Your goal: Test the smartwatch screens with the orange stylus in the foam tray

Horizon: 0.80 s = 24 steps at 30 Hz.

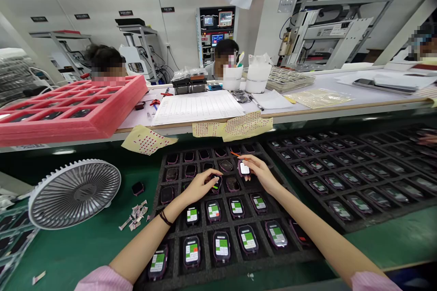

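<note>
Watches (221,245) in foam tray (175,259): the two near rows mostly show green-and-white screens; rows farther back are mostly dark.
Step in hand: seemingly handling watches singly; the next move probably calls for a steady pinch, with the screen kept unsmeared.
Right hand (259,170): over the tray's far right part, thumb and fingers clamped on the white-lit watch (244,168).
Left hand (201,185): bent over a pocket, fingertips at another watch (218,184); pinching or merely touching, I cannot tell.
White-lit watch: between right thumb and fingers, apart from the left fingertips.
Orange stick (235,153): at the right fingers, jutting leftward.
</note>
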{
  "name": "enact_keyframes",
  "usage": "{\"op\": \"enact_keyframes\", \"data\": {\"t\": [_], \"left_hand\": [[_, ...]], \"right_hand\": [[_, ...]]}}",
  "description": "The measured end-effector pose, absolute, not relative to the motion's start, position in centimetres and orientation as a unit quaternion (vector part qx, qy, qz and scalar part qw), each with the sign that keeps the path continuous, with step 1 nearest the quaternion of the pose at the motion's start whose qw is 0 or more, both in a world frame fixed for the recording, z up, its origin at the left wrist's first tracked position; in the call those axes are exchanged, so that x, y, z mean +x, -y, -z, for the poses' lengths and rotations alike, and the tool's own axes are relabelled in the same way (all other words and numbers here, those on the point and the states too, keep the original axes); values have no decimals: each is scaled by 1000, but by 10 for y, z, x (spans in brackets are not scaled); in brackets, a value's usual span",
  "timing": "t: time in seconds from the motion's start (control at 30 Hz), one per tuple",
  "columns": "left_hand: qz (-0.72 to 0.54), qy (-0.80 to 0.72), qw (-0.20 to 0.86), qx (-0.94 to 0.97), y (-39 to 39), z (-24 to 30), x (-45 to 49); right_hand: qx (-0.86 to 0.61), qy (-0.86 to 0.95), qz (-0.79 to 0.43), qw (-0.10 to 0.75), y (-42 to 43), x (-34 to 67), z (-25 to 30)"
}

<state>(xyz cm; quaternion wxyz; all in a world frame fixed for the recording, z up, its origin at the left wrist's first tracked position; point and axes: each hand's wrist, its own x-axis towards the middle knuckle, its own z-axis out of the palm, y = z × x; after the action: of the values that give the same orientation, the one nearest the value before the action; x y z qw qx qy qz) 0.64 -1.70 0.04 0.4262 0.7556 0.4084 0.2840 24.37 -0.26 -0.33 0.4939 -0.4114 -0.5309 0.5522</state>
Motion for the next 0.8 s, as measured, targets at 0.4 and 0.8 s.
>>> {"op": "enact_keyframes", "data": {"t": [0.4,0.8], "left_hand": [[-304,-412,430,744,17,1,6],[-318,-407,434,738,16,5,5]], "right_hand": [[-408,525,-550,505,1,245,5],[-403,524,-555,505,2,243,3]]}}
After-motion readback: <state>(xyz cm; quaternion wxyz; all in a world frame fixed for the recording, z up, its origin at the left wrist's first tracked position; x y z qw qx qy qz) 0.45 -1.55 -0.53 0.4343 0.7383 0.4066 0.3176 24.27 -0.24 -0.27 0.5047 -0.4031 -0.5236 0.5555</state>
